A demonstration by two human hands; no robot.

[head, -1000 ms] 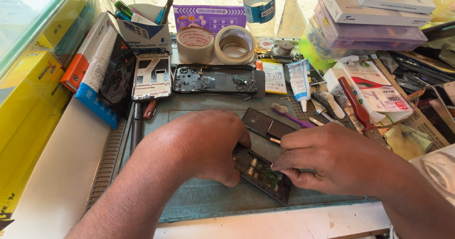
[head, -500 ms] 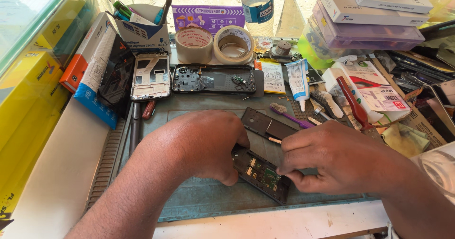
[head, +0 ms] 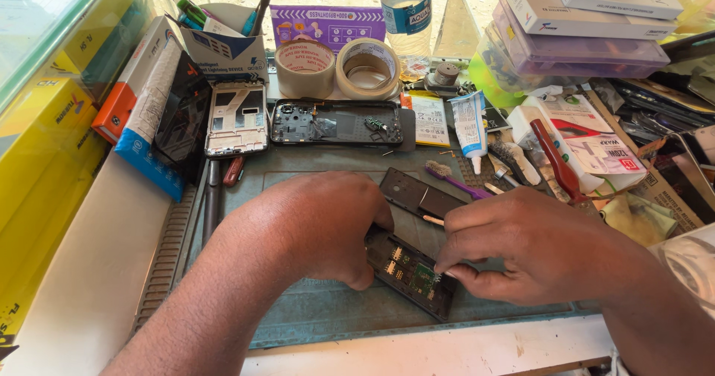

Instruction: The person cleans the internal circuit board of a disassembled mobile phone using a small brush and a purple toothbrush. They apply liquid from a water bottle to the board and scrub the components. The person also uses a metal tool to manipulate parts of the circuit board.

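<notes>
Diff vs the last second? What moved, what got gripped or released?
Almost nothing. The right hand shifted slightly, its fingers still pinching at the opened phone. The left hand still steadies the phone's other end. Nothing taken up or let go; tape rolls, glue tube and toothbrush unmoved.
</notes>
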